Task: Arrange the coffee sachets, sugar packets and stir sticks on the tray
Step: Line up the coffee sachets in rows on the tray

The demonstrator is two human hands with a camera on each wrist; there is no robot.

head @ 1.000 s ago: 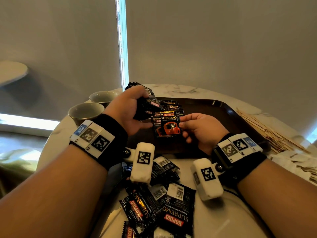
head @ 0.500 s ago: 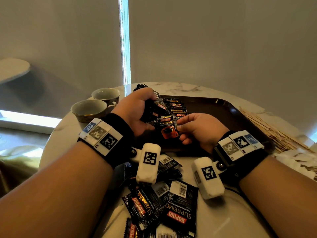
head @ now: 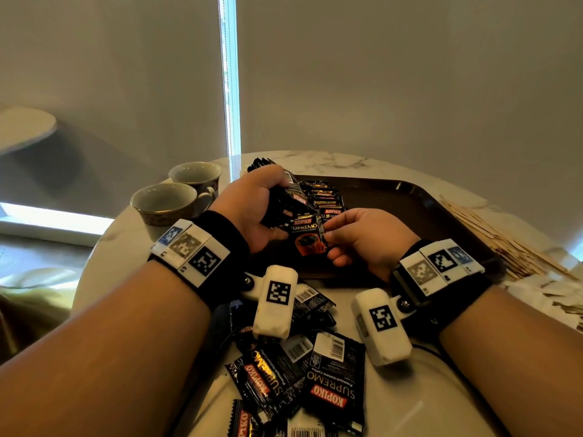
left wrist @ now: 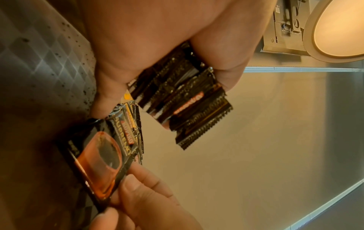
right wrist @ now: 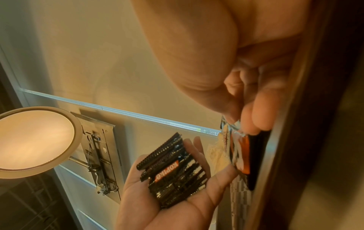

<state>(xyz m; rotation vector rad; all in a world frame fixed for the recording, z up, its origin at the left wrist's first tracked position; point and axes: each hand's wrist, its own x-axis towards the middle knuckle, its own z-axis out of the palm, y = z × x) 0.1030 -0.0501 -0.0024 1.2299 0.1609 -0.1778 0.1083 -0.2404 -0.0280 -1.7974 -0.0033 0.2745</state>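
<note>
Coffee sachet point(head: 307, 236), black with orange cup print, pinched at its right edge by right hand point(head: 366, 241), fingers point(left wrist: 141, 183) curled onto it, over near edge of tray point(head: 426, 209). Left hand point(head: 252, 209) at sachet's 10 o'clock, clamped around stack of sachets point(right wrist: 173, 175). Row of sachets point(head: 321, 197) lies overlapped on tray at 12 o'clock. Loose sachets point(head: 303, 380) heaped on marble table point(head: 331, 160) at 6 o'clock. Stir sticks point(head: 504, 244) at 3 o'clock beside tray; sugar packets point(head: 549, 294) nearer, at 4 o'clock. Two cups point(head: 164, 203) at 9 o'clock.
</note>
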